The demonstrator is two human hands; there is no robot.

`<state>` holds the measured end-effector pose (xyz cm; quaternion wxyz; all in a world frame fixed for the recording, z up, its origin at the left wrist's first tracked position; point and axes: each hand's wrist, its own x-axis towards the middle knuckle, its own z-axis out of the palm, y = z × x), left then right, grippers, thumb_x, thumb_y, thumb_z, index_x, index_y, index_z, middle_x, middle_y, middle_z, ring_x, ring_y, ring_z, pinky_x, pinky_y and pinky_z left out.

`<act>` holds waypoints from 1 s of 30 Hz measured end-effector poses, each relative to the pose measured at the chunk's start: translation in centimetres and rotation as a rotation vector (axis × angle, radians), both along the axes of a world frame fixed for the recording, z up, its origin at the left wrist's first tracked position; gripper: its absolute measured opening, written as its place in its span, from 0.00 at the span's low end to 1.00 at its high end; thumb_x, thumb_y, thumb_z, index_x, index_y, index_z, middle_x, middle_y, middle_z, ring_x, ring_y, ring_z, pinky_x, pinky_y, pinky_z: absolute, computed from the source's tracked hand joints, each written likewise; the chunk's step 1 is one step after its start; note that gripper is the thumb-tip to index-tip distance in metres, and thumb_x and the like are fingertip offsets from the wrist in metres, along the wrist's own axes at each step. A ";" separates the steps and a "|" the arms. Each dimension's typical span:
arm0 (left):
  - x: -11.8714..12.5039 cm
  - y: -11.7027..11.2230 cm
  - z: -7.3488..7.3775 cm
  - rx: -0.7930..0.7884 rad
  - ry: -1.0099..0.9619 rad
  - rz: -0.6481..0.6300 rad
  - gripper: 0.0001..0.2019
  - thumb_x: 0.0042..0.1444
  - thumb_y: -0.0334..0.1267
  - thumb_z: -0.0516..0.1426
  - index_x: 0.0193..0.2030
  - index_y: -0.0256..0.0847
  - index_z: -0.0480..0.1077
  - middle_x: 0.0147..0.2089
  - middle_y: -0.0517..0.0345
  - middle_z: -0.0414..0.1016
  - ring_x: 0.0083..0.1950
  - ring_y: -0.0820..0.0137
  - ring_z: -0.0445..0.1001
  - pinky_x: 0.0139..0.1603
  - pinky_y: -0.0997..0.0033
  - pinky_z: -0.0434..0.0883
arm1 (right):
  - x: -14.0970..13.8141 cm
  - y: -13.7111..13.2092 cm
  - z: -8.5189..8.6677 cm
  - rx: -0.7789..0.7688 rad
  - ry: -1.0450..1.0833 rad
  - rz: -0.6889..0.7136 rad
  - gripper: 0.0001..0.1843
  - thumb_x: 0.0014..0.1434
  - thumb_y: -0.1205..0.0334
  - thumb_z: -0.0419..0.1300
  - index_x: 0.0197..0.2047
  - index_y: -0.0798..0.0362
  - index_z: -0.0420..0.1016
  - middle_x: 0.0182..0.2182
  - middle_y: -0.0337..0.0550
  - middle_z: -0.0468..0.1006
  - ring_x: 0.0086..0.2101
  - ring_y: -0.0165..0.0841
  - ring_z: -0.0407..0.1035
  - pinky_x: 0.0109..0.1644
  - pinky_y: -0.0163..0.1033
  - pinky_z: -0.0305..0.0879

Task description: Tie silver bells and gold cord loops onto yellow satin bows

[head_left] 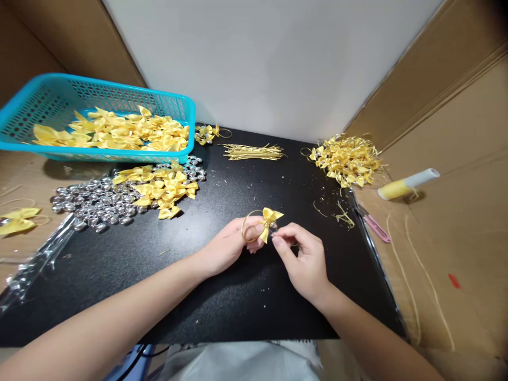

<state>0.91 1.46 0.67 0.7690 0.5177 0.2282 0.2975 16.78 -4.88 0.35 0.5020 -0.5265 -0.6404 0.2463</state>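
Observation:
Over the middle of the black table (206, 296), my left hand (234, 241) pinches a yellow ribbon bow (271, 217) that has a loop of gold cord (243, 227) curving over the fingers. A small silvery bead (273, 225) shows at the bow's centre. Close on the right side of the bow, my right hand (304, 259) has thumb and forefinger pressed together. What they pinch, perhaps the cord's end, is too small to make out.
A turquoise basket (119, 154) of yellow bows stands back left, with silver beads (103, 203) and loose bows (166, 188) before it. Cut gold cords (254, 152) lie at the back. Finished-looking bows (347, 159), pink-handled scissors (375, 227) and a spool tube (408, 183) are right.

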 end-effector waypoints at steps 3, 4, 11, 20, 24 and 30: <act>-0.1 0.0 -0.1 -0.021 -0.010 -0.007 0.17 0.60 0.47 0.55 0.24 0.38 0.63 0.23 0.65 0.57 0.25 0.75 0.54 0.28 0.73 0.55 | -0.1 0.1 0.2 0.009 -0.004 -0.017 0.07 0.61 0.68 0.59 0.30 0.53 0.73 0.23 0.35 0.71 0.25 0.25 0.62 0.30 0.32 0.60; -0.1 0.0 -0.1 -0.021 -0.007 -0.008 0.17 0.60 0.46 0.54 0.24 0.38 0.63 0.23 0.65 0.57 0.26 0.74 0.55 0.28 0.72 0.55 | -0.1 0.2 0.2 0.010 -0.006 -0.024 0.07 0.61 0.68 0.59 0.30 0.54 0.72 0.23 0.34 0.69 0.24 0.25 0.61 0.30 0.31 0.59; -0.2 0.1 -0.2 -0.042 -0.015 -0.020 0.17 0.58 0.46 0.56 0.23 0.37 0.64 0.22 0.64 0.59 0.25 0.75 0.54 0.28 0.73 0.55 | -0.1 0.1 0.0 0.079 -0.064 -0.043 0.08 0.60 0.70 0.59 0.29 0.54 0.72 0.20 0.31 0.61 0.22 0.24 0.57 0.27 0.32 0.56; 0.0 -0.1 -1.0 -0.087 0.017 -0.009 0.19 0.55 0.51 0.60 0.24 0.37 0.65 0.22 0.65 0.60 0.25 0.76 0.54 0.27 0.74 0.54 | -0.4 0.1 0.0 0.102 -0.100 -0.055 0.08 0.61 0.68 0.59 0.29 0.52 0.72 0.20 0.33 0.64 0.22 0.26 0.58 0.29 0.36 0.59; 0.1 -0.1 -1.2 -0.033 0.073 0.015 0.19 0.58 0.50 0.57 0.24 0.38 0.63 0.22 0.66 0.58 0.24 0.76 0.53 0.27 0.74 0.54 | -0.3 0.3 0.3 0.147 -0.134 -0.144 0.04 0.60 0.67 0.61 0.33 0.50 0.76 0.28 0.38 0.68 0.30 0.31 0.65 0.37 0.40 0.65; -0.2 0.0 -0.2 0.374 0.305 0.089 0.18 0.64 0.46 0.50 0.25 0.38 0.63 0.24 0.65 0.58 0.26 0.75 0.54 0.28 0.75 0.55 | 0.1 0.3 0.9 0.327 -0.299 -0.255 0.05 0.56 0.66 0.65 0.36 0.46 0.80 0.44 0.45 0.66 0.46 0.39 0.65 0.49 0.48 0.63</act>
